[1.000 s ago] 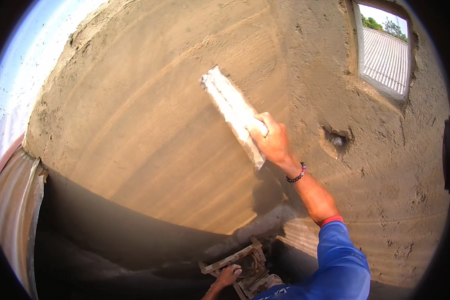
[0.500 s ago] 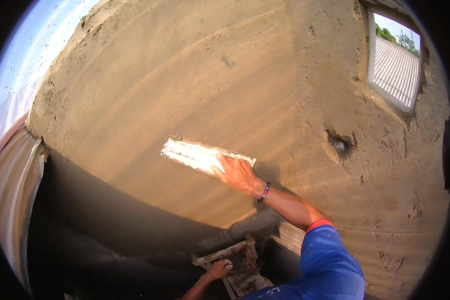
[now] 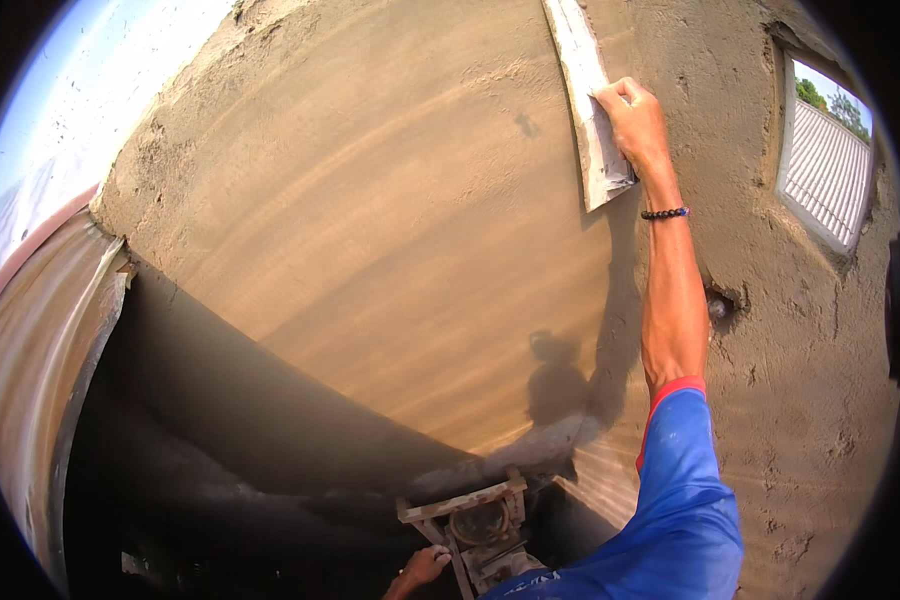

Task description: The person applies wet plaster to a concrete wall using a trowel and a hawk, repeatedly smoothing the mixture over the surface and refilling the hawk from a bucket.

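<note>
Low at the bottom, your left hand [image 3: 422, 570] grips the edge of a wooden frame [image 3: 465, 520], fingers curled. Your right hand [image 3: 632, 122] presses a long float [image 3: 588, 105] against the plastered wall [image 3: 370, 250], fingers closed on it; its long axis runs nearly vertical, top tilted slightly left.

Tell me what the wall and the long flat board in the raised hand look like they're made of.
The wall looks like wet sand-cement plaster: brown, grainy, with curved smoothing streaks, rougher toward the window. The board in the right hand looks like pale wood, smeared with grey mortar; under the coating, I can't be sure.
</note>
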{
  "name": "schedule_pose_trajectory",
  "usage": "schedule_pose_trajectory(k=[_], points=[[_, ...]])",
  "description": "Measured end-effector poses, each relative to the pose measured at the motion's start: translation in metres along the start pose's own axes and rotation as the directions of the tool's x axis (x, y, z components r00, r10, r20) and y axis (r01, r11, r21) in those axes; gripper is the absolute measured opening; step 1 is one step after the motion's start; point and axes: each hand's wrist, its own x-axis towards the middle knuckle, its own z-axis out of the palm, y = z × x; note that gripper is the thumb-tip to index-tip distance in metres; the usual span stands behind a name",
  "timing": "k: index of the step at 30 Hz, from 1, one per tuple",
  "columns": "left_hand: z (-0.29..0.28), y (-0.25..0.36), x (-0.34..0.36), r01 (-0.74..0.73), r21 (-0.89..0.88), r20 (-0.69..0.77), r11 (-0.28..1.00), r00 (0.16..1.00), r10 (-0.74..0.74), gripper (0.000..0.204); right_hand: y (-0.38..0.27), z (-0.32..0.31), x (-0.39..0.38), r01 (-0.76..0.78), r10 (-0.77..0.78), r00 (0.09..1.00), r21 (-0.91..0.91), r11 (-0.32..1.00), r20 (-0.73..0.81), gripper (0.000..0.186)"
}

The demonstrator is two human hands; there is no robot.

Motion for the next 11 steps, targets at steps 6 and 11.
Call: schedule_pose_trajectory(k=[6, 11], points=[[-0.019, 0.01, 0.023, -0.139, 0.045, -0.051, 0.989, 0.989, 0.141, 0.035, -0.062, 0.098, -0.179, 0.4, -0.34, 0.855, -0.082, 0.913, 0.392, 0.037], [-0.024, 0.068, 0.052, -0.244, -0.028, -0.137, 0.969, 0.962, 0.238, 0.035, 0.023, 0.123, -0.317, 0.579, -0.39, 0.581, -0.026, 0.815, 0.715, 0.052]])
